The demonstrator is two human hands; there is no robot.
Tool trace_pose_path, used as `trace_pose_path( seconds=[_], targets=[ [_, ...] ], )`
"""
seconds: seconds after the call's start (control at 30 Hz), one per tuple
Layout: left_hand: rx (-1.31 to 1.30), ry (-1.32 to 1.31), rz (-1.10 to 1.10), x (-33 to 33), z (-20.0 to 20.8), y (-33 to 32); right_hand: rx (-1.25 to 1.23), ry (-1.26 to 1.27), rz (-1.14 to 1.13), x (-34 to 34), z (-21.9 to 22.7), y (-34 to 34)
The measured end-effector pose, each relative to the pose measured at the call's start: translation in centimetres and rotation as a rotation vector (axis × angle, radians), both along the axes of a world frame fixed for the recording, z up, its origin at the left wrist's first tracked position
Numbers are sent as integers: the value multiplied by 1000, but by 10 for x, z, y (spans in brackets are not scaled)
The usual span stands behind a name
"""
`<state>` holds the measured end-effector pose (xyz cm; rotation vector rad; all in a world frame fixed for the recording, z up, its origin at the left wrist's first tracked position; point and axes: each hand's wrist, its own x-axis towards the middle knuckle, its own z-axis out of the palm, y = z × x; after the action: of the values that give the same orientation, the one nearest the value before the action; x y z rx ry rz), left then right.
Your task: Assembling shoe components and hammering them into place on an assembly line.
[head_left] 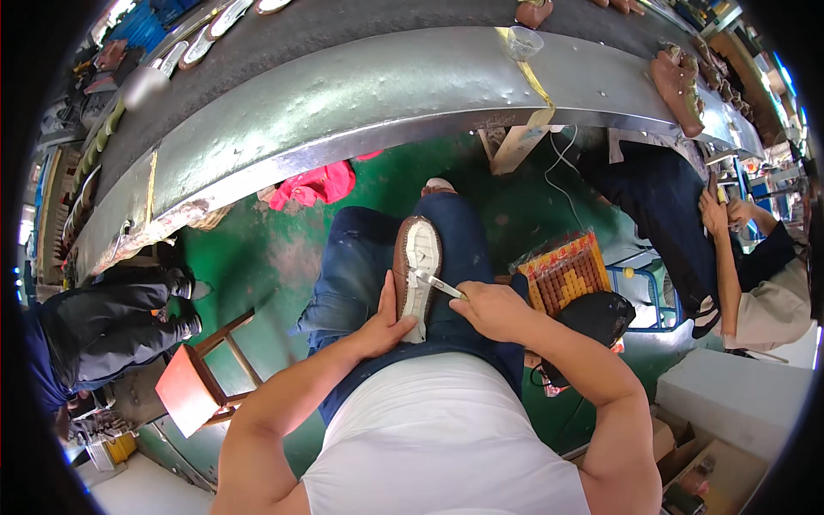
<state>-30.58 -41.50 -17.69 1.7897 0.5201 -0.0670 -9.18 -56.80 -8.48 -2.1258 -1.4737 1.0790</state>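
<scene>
A brown shoe [423, 245] lies sole side up along my thighs, its toe pointing away from me. The underside is whitish, framed by a brown edge. My left hand [378, 330] is closed round the heel end, thumb on the near right side and fingers along the left edge. In my right hand [493, 311] is a slim silvery hand tool [439, 285], its tip at the middle of the sole. Its exact kind is unclear, and my fingers cover its grip.
A metal-edged bench [343, 94] curves across the far side, with a clear plastic cup [524, 43] and brown shoe uppers [678, 86]. A wooden stool [202, 386] stands left; a beaded seat mat [566, 276] lies right. Co-workers [112, 322] are on both sides.
</scene>
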Motion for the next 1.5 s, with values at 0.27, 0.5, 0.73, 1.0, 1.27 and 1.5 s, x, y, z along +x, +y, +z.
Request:
trace_pose_path(
  seconds=[0.27, 0.5, 0.73, 1.0, 1.27, 1.5],
  targets=[
    [-776, -274, 328, -3, 75, 53, 402, -59, -433, 65, 28, 1],
    [-475, -606, 294, 7, 129, 104, 782, -606, -582, 213, 64, 43],
    [-305, -418, 379, 190, 222, 208, 493, -984, -628, 375, 47, 91],
    [796, -114, 94, 463, 232, 272, 522, -901, -758, 405, 34, 105],
    [1264, -420, -402, 530, 155, 296, 462, -769, -816, 397, 40, 102],
    [966, -447, 334, 572, 115, 427, 503, -805, -777, 400, 41, 105]
  ],
)
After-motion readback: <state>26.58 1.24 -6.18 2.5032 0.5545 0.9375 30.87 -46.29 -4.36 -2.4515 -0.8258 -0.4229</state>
